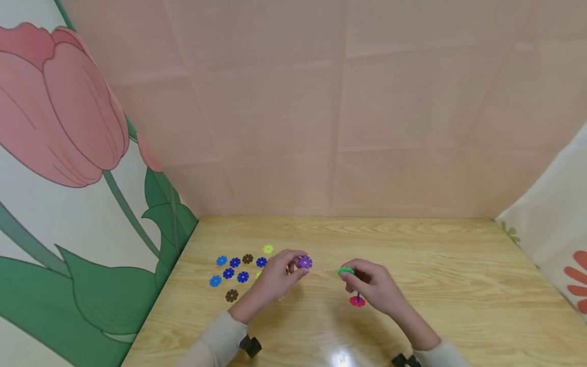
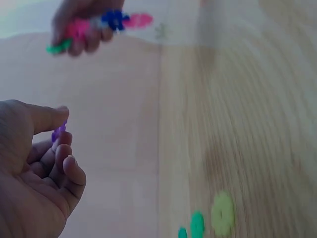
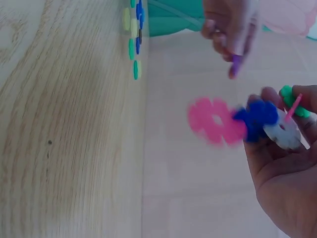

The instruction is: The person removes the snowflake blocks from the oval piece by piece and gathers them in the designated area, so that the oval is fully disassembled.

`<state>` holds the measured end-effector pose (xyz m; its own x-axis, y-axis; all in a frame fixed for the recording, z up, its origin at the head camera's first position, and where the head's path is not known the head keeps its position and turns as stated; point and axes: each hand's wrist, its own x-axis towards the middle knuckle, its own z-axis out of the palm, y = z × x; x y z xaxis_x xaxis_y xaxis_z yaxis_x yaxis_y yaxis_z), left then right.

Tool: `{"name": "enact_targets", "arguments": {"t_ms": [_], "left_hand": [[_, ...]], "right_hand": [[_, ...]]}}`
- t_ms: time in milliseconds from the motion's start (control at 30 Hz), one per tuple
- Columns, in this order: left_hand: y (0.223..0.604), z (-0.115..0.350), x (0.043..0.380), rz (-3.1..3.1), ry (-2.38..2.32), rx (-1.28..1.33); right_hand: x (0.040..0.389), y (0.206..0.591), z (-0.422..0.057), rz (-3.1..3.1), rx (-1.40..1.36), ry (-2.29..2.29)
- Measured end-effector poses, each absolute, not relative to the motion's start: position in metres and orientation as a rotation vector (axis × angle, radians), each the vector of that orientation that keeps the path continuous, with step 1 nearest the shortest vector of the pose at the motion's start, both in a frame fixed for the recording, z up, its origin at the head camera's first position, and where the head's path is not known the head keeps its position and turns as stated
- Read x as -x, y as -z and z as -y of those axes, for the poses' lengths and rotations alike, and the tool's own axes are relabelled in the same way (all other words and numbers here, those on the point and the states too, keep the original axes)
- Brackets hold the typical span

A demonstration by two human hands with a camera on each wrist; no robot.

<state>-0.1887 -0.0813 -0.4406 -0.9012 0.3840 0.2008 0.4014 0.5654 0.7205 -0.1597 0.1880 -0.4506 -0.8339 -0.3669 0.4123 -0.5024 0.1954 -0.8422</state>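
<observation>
My left hand (image 1: 277, 272) pinches a purple notched disc (image 1: 305, 262) between thumb and fingers, above the table. Across a small gap, my right hand (image 1: 373, 285) holds a chain of joined notched discs. In the right wrist view the chain runs from a green disc (image 3: 292, 101) at the thumb through a pink disc seen edge-on (image 3: 293, 107), a white disc (image 3: 283, 136) and a blue disc (image 3: 255, 120) to a pink disc (image 3: 217, 121) at the free end. The purple disc and the chain are apart. In the left wrist view the right hand is blurred.
Loose notched discs lie on the wooden table (image 1: 435, 265) to the left, among them a brown disc (image 1: 232, 295), a light blue disc (image 1: 215, 281) and a yellow disc (image 1: 268, 248). The left forearm hides some. A pink cloth (image 1: 284, 127) hangs behind the table.
</observation>
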Motion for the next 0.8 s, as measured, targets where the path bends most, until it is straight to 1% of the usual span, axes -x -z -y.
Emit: {"name": "enact_targets", "arguments": {"t_ms": [200, 500, 667, 800], "left_hand": [[0.451, 0.118, 0.222, 2.795, 1.193, 0.567], [0.468, 0.158, 0.268, 2.894, 1.104, 0.371], [0.476, 0.171, 0.287, 2.943, 1.101, 0.262], [0.481, 0.18, 0.298, 2.987, 1.042, 0.251]], "right_hand": [[0.16, 0.449, -0.192, 2.406, -0.806, -1.758], [0.163, 0.449, -0.195, 2.409, -1.07, -1.706], [0.163, 0.451, -0.196, 2.412, -1.116, -1.823], [0.163, 0.452, -0.197, 2.42, -1.124, -1.874]]}}
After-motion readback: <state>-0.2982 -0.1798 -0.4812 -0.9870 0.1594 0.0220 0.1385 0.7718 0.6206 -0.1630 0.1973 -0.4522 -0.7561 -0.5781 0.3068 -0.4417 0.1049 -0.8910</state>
